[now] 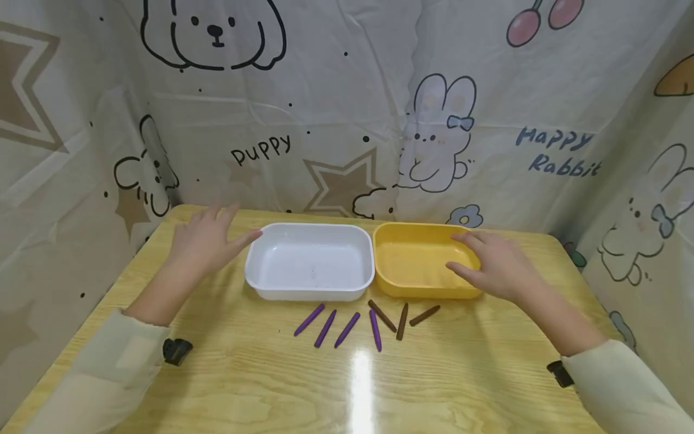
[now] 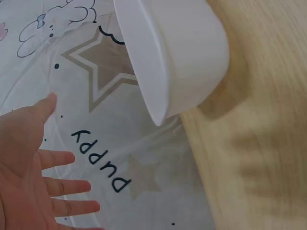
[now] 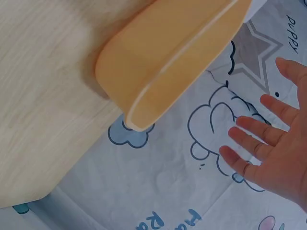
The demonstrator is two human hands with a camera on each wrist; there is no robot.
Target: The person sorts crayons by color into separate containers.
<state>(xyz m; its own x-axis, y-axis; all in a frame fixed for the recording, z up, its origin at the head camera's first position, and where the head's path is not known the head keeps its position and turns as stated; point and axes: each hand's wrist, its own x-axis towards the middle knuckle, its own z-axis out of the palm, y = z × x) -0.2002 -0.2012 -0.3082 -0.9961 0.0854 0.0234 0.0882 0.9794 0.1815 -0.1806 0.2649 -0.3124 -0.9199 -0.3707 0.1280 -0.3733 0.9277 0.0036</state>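
A white plastic tray (image 1: 310, 295) and a yellow tray (image 1: 428, 291) stand side by side at the back of the table. My left hand (image 1: 203, 241) is spread beside the white tray, its thumb overlapping the left rim in the head view. Over the right end of the yellow tray hovers my right hand (image 1: 496, 265), fingers apart and holding nothing. Both wrist views show straight, spread fingers. In front of the trays lie several purple crayons (image 1: 325, 328) and, to their right, three brown crayons (image 1: 402, 321).
The wooden table (image 1: 244, 386) reaches back to a printed cloth (image 1: 336, 108) with cartoon animals, which also hangs at both sides. Dark bands with small devices (image 1: 176, 351) sit at the sleeve cuffs.
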